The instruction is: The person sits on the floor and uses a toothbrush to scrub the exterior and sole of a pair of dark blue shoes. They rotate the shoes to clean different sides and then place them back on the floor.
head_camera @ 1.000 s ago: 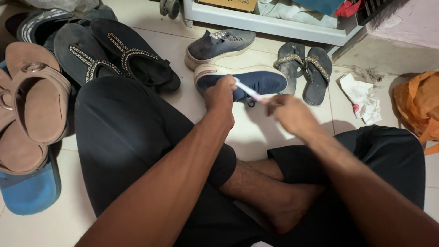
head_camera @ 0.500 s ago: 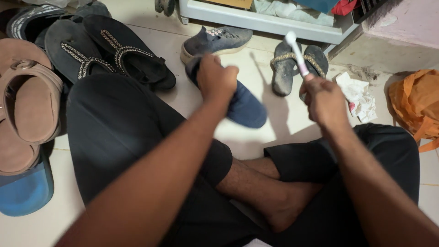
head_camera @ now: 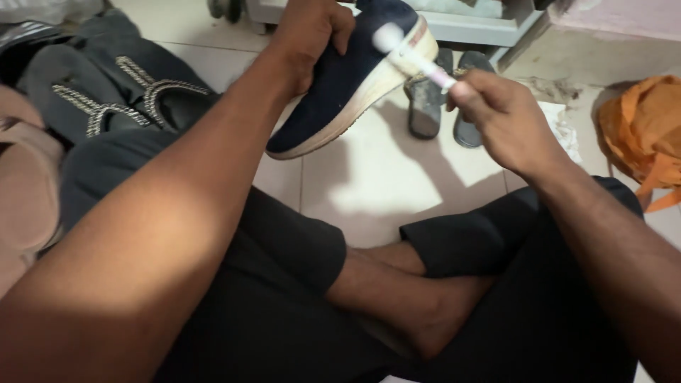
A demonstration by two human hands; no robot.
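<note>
My left hand (head_camera: 306,32) grips a navy blue slip-on shoe (head_camera: 347,81) with a thick cream sole, lifted off the floor and tilted, sole facing right. My right hand (head_camera: 500,117) holds a white and pink toothbrush (head_camera: 415,57) whose head rests against the cream sole near the shoe's upper end. I sit cross-legged in black trousers, with a bare foot (head_camera: 418,305) below both hands.
Dark sandals with beaded straps (head_camera: 128,96) lie at the left, tan sandals (head_camera: 28,191) further left. A pair of grey flip-flops (head_camera: 436,106) sits behind the shoe. Crumpled paper (head_camera: 564,124) and an orange bag (head_camera: 638,135) lie at right. A white shelf edge (head_camera: 468,28) runs along the top.
My left hand has lifted the navy shoe off the floor and turned its sole up. My right hand has brought the toothbrush from pointing upward onto the sole.
</note>
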